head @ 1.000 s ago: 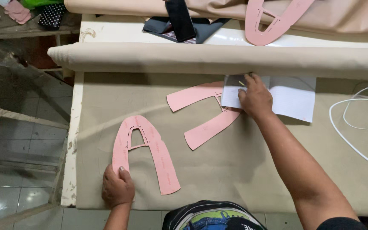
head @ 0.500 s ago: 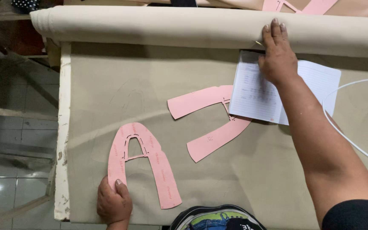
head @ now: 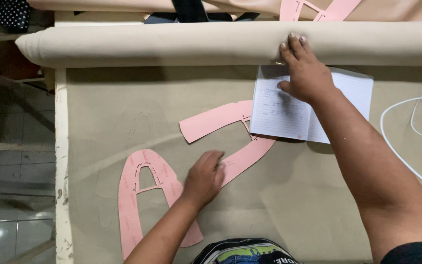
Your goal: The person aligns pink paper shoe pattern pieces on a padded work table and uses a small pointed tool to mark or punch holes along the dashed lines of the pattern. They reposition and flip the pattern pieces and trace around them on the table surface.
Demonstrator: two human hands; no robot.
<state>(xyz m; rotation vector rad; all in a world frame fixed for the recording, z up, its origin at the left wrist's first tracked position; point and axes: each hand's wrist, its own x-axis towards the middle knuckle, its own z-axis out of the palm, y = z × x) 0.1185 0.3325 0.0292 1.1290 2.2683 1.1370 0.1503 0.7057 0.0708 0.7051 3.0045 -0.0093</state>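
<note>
I rest my left hand [head: 205, 178] flat on the wishbone-shaped pink pattern [head: 221, 120]; my right hand [head: 304, 73], fingers spread, presses the fabric roll [head: 172, 43]. Positioning step.

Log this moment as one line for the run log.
left hand: flat on pink pattern piece | right hand: fingertips on fabric roll, over open notebook | second pink pattern beside left forearm
</note>
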